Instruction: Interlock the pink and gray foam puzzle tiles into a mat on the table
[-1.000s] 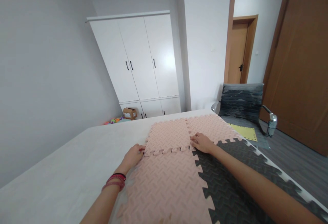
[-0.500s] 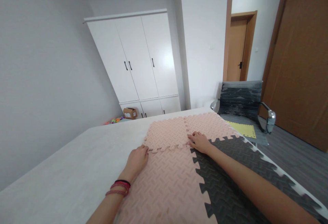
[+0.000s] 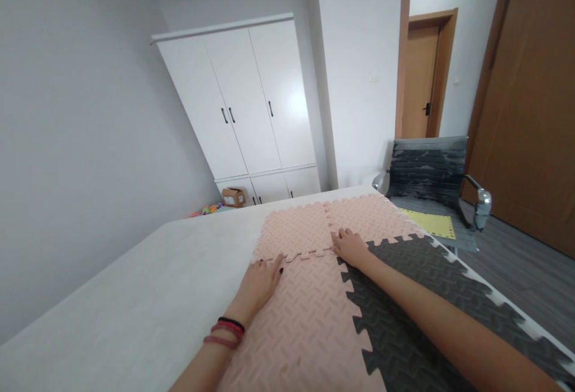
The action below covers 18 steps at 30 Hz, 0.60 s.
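Uneven closure along a toothed pink foam seam [image 3: 309, 254]

The near pink square foam tile [image 3: 309, 314] is laid on the broad white tabletop [image 3: 135, 284], with the far-left pink foam tile [image 3: 294, 229] set against its far edge. The far-right pink foam tile [image 3: 372, 218] is placed beside the latter, and dark grey toothed foam matting [image 3: 449, 272] is joined along the near tile's right side.

Nothing is seen to be gripped by the left hand [image 3: 260, 278]; it is laid palm down, fingers loosely spread, over the seam's left end. The right hand [image 3: 353, 247] is rested with bent fingers at the right end, where the tiles meet; whether an edge is pinched there cannot be told.

Thin dark lines are shown along parts of the seam, so some teeth may be only partly seated. If one end were pressed harder than the other, the opposite teeth could be popped up. If the left hand were pushed sideways, the tiles could be skewed on the smooth-looking tabletop. The grey joint could be loosened by weight from the right forearm.
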Available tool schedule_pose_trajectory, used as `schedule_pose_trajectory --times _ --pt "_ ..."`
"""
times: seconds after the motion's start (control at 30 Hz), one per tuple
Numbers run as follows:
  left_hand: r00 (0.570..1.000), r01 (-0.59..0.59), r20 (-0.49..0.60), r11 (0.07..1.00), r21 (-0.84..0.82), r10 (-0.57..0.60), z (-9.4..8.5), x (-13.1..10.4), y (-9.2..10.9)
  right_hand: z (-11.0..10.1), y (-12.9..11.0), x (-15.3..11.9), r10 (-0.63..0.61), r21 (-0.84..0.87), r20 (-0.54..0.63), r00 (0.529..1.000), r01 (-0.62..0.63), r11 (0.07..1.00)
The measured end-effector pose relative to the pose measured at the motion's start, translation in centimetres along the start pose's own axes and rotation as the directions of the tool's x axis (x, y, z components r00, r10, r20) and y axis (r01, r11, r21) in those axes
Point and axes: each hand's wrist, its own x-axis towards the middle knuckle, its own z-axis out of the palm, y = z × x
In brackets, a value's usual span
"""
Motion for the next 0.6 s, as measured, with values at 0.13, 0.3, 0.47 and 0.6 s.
schedule_pose_trajectory --times 0.13,0.3,0.47,0.6 --pt "1.0 -0.002 0.013 0.999 0.041 0.002 -0.2 -0.1 0.7 -0.2 -0.8 0.1 0.017 -0.009 0.022 1.0 -0.017 1.0" --pt "1.0 -0.011 0.028 0.999 0.054 0.009 -0.8 -0.2 1.1 -0.8 -1.0 -0.2 0.02 -0.01 0.02 1.0 -0.02 1.0" --pt "0.999 -0.022 0.025 0.999 0.026 0.022 -1.1 -0.4 1.4 -0.8 -1.0 -0.5 0.039 -0.012 0.009 0.999 -0.038 0.999" --pt "0.999 -0.04 0.016 0.999 -0.029 0.041 -0.8 -0.4 1.3 -0.3 -1.3 -0.5 0.056 -0.019 0.006 0.998 -0.056 0.998"
